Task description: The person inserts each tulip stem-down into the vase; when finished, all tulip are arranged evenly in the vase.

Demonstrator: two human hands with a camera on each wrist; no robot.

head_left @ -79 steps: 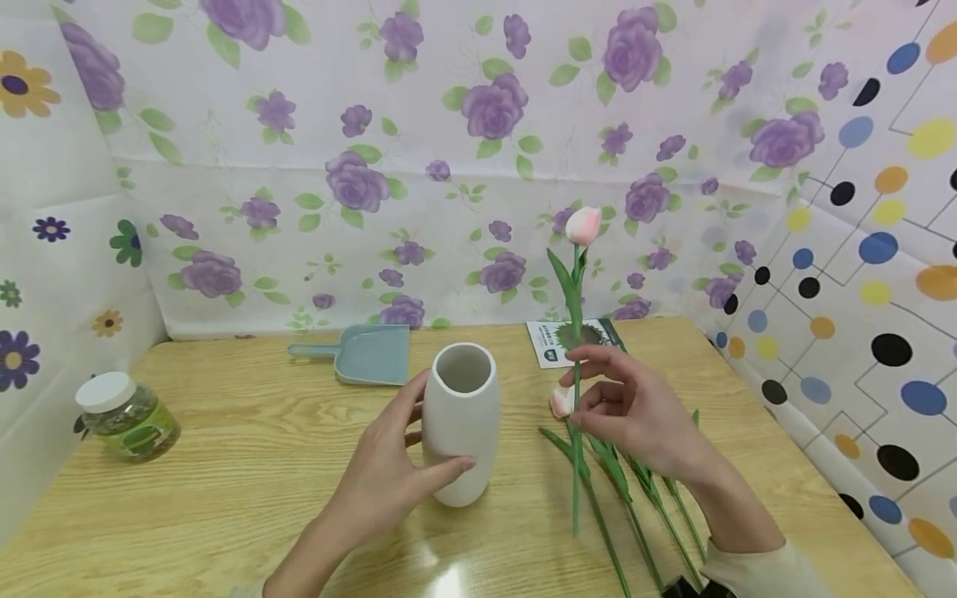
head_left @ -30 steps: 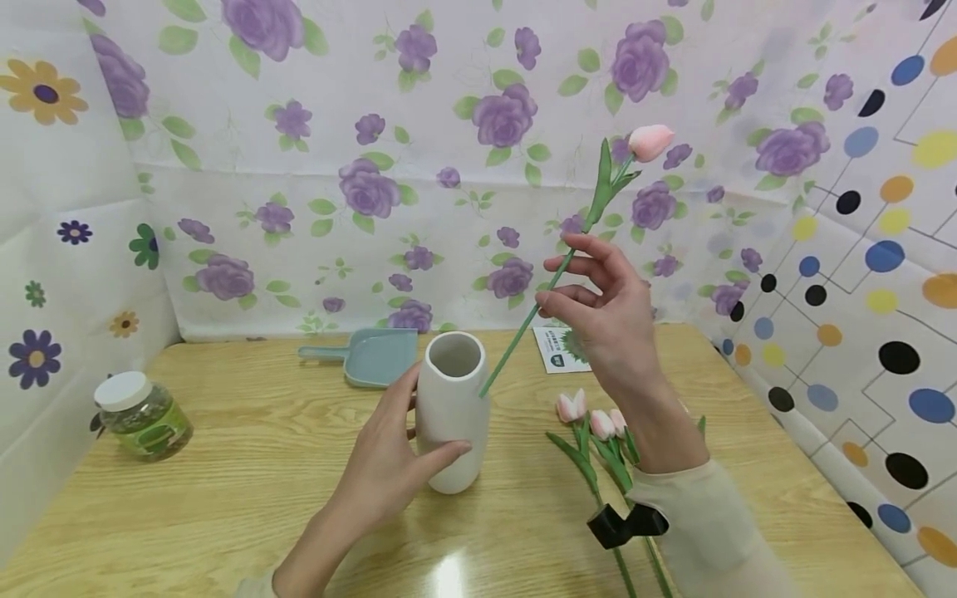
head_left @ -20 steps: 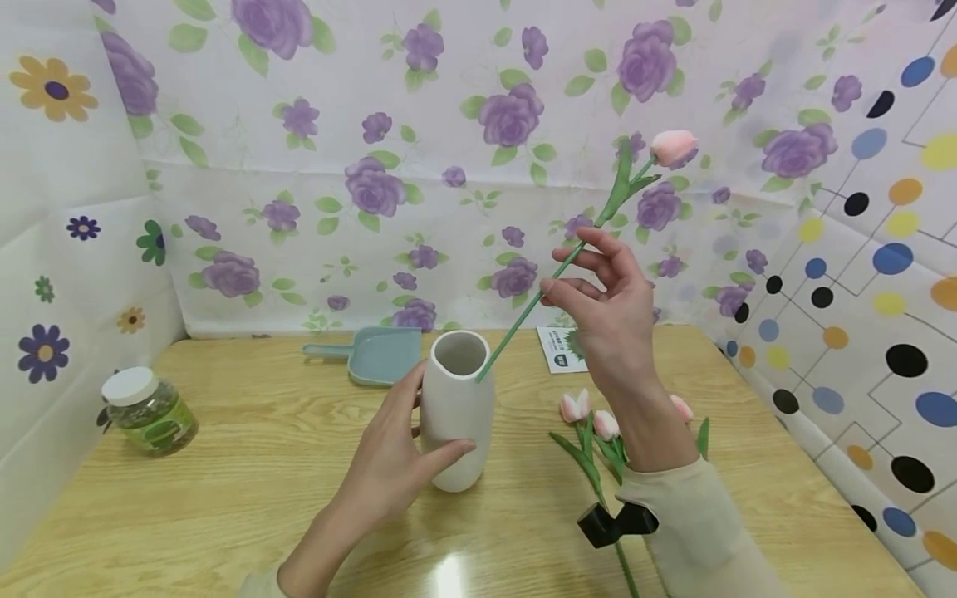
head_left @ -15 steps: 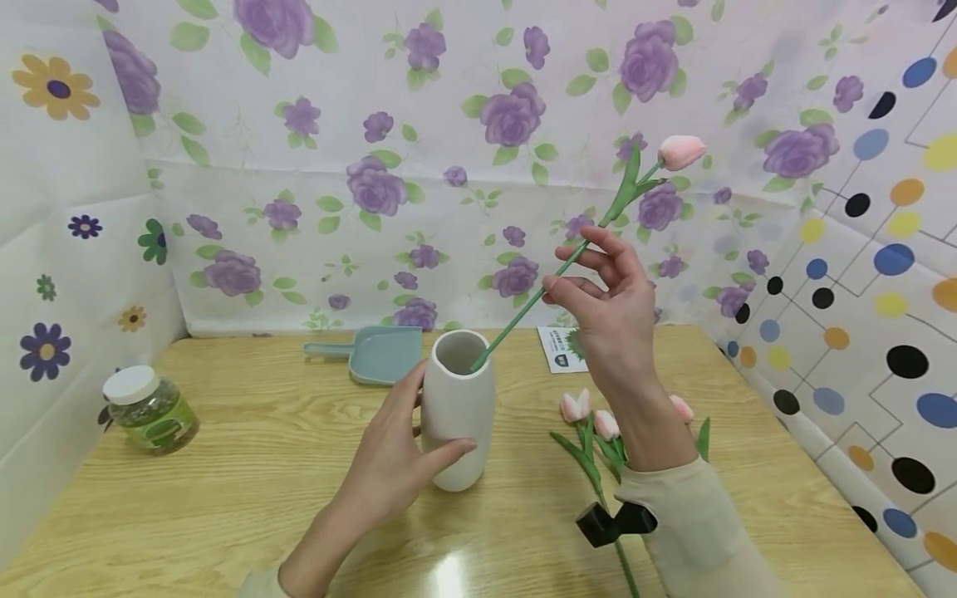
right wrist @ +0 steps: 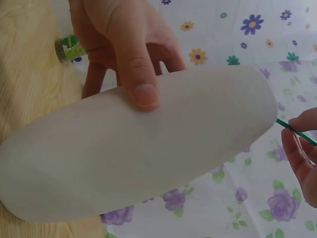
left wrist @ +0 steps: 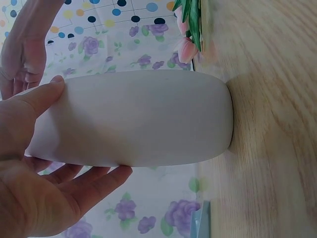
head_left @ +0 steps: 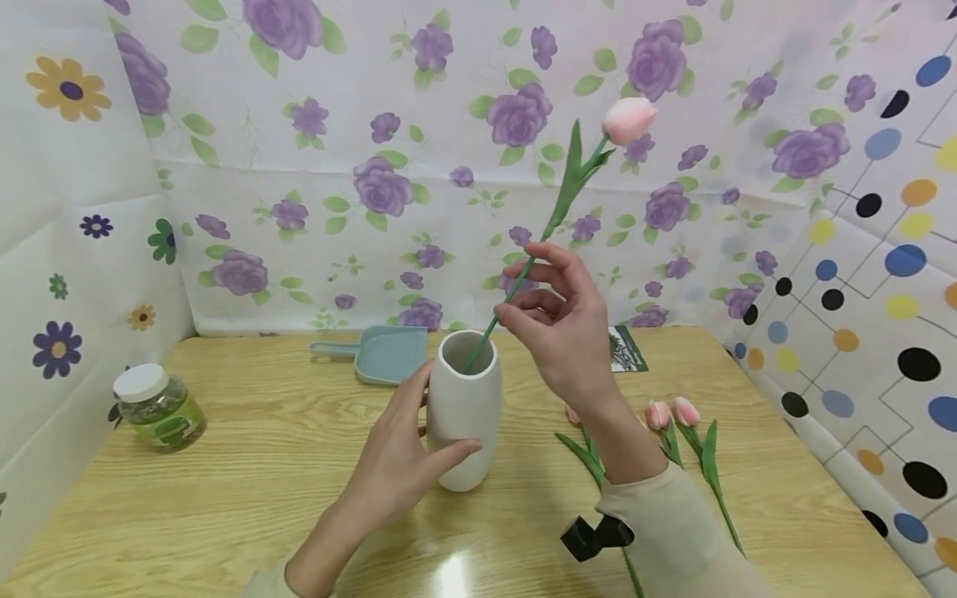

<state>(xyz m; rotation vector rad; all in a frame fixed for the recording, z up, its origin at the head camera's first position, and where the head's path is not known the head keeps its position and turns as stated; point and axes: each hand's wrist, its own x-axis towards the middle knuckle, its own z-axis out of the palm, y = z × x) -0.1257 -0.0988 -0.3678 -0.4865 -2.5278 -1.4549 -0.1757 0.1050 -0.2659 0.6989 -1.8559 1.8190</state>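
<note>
A white vase stands upright on the wooden table, and my left hand grips its side, thumb in front and fingers behind. In the left wrist view the vase lies between that thumb and the fingers. My right hand pinches the green stem of a pink artificial tulip above and right of the vase. The stem slants down into the vase mouth, its lower end just inside. The right wrist view shows the stem passing from the rim to the right fingertips.
Several more pink tulips lie on the table at the right, partly behind the right forearm. A grey-blue dustpan sits behind the vase. A lidded jar stands far left, and a printed card lies at the back right.
My right hand has carried the tulip up and left from beside the vase, and its stem end has gone into the mouth. The left hand keeps its hold on the vase.
</note>
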